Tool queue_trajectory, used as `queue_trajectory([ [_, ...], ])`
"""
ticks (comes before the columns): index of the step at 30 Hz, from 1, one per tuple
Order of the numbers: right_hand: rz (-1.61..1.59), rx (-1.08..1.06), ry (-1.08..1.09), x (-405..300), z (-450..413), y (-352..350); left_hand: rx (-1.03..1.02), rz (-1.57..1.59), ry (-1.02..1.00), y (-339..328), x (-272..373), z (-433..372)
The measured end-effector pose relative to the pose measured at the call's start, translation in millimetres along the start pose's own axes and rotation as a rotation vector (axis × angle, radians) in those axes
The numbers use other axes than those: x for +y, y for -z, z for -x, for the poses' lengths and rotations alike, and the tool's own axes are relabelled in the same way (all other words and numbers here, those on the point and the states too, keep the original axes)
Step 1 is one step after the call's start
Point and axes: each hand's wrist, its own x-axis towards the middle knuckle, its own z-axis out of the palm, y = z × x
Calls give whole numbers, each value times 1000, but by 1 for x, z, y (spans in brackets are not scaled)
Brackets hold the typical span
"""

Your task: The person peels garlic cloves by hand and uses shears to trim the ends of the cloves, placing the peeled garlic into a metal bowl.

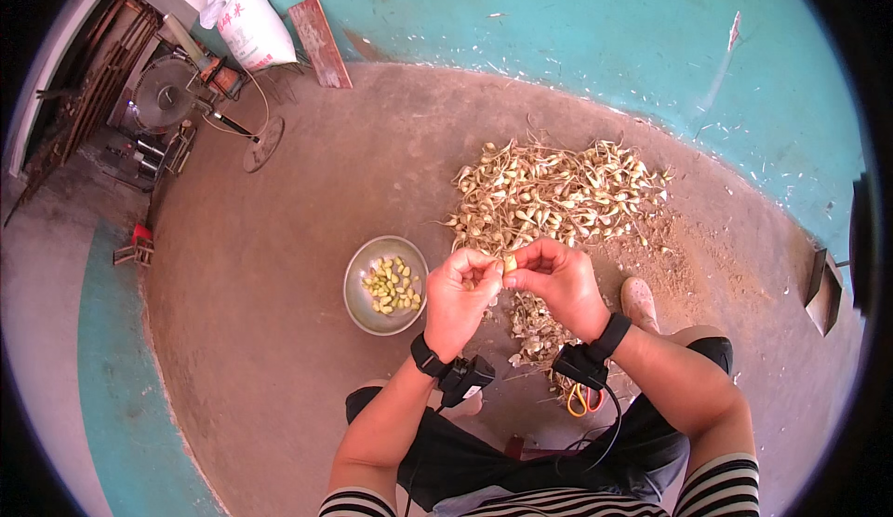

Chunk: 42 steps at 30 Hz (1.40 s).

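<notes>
In front of my body both hands meet at a small pale bulb point(511, 263), which looks like a garlic clove. My right hand point(558, 280) pinches it between thumb and forefinger. The fingertips of my left hand point(460, 297) are pinched at its left side; what skin they grip is too small to make out. Left of the hands, a metal bowl point(351, 307) holds several peeled yellow-green cloves point(392, 285). A broad heap of unpeeled bulbs with dried stems point(551, 192) lies on the floor beyond my hands. Beneath them is a pile of dry peelings point(534, 325).
Scissors with yellow and red handles point(584, 400) lie between my legs, beside the peelings. Loose soil point(704, 259) spreads right of the heap. At the back left stand a fan point(166, 95), a white sack point(251, 28) and a leaning board point(321, 42). A dustpan-like container point(824, 293) is far right.
</notes>
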Motion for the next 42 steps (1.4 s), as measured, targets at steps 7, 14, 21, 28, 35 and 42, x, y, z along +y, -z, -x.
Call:
queue_trajectory([
  [7, -319, -114, -39, 6, -4, 4, -22, 4, 15, 6, 1, -2],
  [14, -355, -151, -34, 5, -5, 5, -30, -6, 46, 11, 2, -4],
  [21, -322, -176, -87, 4, -5, 8, -67, 61, 84, 14, 6, -4],
  [28, -315, -170, -85, 4, -4, 9, -64, 70, 154, 10, 17, -2],
  [35, -300, -167, -94, 3, -4, 6, 8, 80, 162, 10, 10, -1],
  [42, -181, -114, -128, 9, -3, 8, -49, -102, 17, 15, -2, -5],
])
